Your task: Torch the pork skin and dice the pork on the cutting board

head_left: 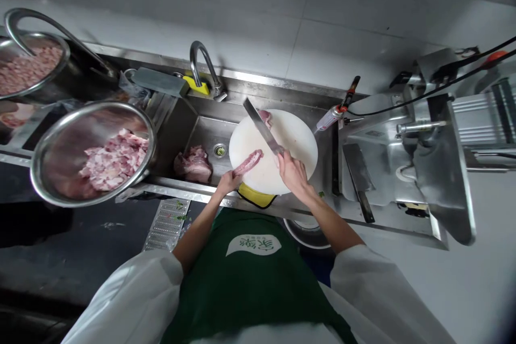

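A round white cutting board (pixel 296 142) lies across the steel sink (pixel 203 131). My left hand (pixel 228 181) is closed on the near end of a long strip of raw meat (pixel 250 161) that rests on the board. My right hand (pixel 292 169) grips the handle of a long knife (pixel 262 126), its blade raised and pointing away to the upper left, above the strip. Another piece of meat (pixel 265 115) sits at the board's far edge. A yellow cloth (pixel 256 198) shows under the board's near rim.
A slab of raw meat (pixel 193 164) lies in the sink. A steel bowl (pixel 60 183) of cut meat and a second pot (pixel 34 91) stand at left. A cleaver (pixel 358 180), a gas torch (pixel 334 113) and a metal machine (pixel 439 140) are at right. A faucet (pixel 203 62) stands behind.
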Motion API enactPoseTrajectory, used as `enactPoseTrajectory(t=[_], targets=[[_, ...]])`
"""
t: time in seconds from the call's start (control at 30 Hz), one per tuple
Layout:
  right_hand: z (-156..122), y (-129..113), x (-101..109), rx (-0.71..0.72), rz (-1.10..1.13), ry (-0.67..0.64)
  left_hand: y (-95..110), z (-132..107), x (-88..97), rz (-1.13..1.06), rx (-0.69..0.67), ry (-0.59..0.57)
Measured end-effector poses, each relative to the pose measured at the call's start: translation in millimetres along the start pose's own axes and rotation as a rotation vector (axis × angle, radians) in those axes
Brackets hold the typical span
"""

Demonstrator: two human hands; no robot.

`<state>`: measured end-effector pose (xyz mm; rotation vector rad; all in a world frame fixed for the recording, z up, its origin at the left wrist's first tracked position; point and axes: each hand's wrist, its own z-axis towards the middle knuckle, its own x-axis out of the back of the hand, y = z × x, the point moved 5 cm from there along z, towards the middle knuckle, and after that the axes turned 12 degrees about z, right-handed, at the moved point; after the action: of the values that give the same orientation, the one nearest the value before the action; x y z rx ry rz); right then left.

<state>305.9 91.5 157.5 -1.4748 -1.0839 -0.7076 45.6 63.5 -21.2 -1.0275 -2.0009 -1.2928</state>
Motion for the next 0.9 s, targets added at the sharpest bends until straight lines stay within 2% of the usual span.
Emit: enactPoseTrajectory(t=[0.1,0.13,0.27,0.37,0.47,0.57,0.63,0.7,0.8,0.9], targets=[[25,-25,-9,0.116,0.017,0.101,0,-2,-3.6,0.093,0.057,-0.033],[31,-29,-20,0.133,0.018,0.074,1,-3,-4.1,0.096,0.059,-0.037],[46,-22,-79,0.089,-0.012,-0.217,2,-4,-4.9,0.064,0.087,-0.077],[56,-1,-98,0.038,-0.002,-0.270,2,-5,-5.8,0.037,0.088,-0.091],[60,26,-93,0.037,0.014,-0.281,2,-5,-8.0,0.000,0.081,-0.079],[55,53,-79,-0.011,0.016,-0.308,0,-4,-12.2,-0.027,0.087,-0.083],[47,60,-67,-0.074,-0.011,-0.295,-1,-4,-14.4,-0.024,0.075,-0.080],[39,54,-54,-0.114,-0.040,-0.239,-3,-3,-16.1,-0.022,0.055,-0.070],[27,19,-42,-0.078,-0.013,-0.070,-5,-3,-18.8,-0.048,0.032,-0.065],[17,-20,-53,-0.012,0.039,0.036,-6,-2,-20.3,-0.067,0.026,-0.056]])
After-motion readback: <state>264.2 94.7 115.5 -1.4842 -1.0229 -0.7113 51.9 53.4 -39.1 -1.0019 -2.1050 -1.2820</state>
